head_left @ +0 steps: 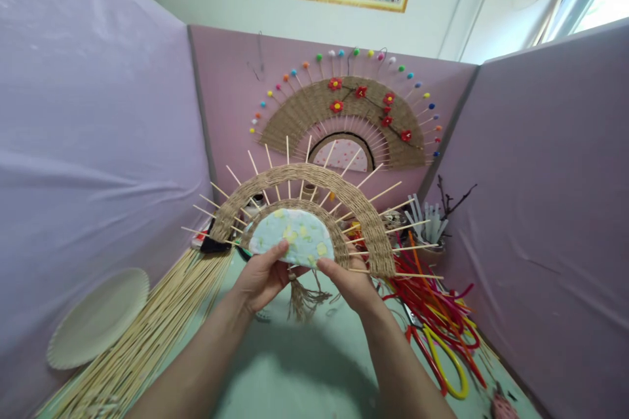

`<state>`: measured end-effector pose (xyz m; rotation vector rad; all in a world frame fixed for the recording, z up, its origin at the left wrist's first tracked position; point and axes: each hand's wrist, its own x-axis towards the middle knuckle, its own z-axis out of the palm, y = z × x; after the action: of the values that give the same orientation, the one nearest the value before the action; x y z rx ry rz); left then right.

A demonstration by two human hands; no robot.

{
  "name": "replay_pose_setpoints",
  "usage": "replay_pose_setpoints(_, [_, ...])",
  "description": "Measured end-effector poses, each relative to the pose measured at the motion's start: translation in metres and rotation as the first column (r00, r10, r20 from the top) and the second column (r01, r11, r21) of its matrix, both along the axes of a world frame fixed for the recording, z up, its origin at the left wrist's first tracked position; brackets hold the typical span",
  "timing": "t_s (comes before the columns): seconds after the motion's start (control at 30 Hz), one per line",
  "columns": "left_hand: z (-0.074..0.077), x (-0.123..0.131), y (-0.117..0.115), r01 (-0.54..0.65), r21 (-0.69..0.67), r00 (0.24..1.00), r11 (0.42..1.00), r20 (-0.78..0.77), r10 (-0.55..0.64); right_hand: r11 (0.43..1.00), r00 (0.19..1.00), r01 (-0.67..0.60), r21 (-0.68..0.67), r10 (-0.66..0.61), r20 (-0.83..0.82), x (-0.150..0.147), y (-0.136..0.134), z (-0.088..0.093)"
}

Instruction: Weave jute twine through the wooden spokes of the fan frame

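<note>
Both hands hold up a half-round woven fan (378, 239) above the table. Thin wooden sticks radiate from it through two bands of brown twine, and a light blue cloth (295, 229) with yellow and green patches covers its centre. My left hand (260, 275) grips the lower left edge, thumb on the cloth and fingers behind. My right hand (351, 281) pinches the lower right edge, thumb in front and its other fingers mostly hidden behind the weave. A brown twine tassel (302, 298) hangs below the fan between the hands.
Long thin sticks (147, 321) and a pale scalloped plate (101, 317) lie at left. Red and other coloured fuzzy stems (437, 308) spread at right, near a pot of glue sticks (430, 226). A larger fan (304, 108) with flowers and pompoms hangs on the back partition.
</note>
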<state>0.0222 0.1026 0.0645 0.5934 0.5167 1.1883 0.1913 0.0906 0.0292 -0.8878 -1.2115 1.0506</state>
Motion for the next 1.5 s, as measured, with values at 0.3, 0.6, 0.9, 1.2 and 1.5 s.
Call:
replay_pose_setpoints(0.3, [-0.004,-0.020,0.017,-0.159,-0.023,0.984,0.987,-0.084,0.157,0.984,0.961,-0.171,-0.053,0.178,0.212,0.021,0.002,0.015])
replay_pose_setpoints(0.6, [-0.002,-0.036,0.021,-0.223,-0.045,0.957,0.974,-0.201,0.210,0.975,0.974,-0.216,0.047,0.212,0.077,0.059,0.007,0.024])
replay_pose_setpoints(0.9, [-0.009,-0.033,0.019,-0.141,-0.034,0.964,0.989,-0.232,0.130,0.982,0.982,-0.150,0.117,0.161,-0.095,0.048,0.002,0.029])
replay_pose_setpoints(1.2, [-0.001,-0.039,0.020,-0.331,-0.073,0.942,0.941,-0.079,0.326,0.989,0.989,-0.149,-0.027,0.149,0.011,0.056,0.004,0.028])
replay_pose_setpoints(1.5, [0.011,-0.056,0.019,-0.420,-0.040,0.893,0.907,0.158,0.421,0.972,0.749,0.200,-0.125,-0.070,0.659,0.107,0.014,0.007])
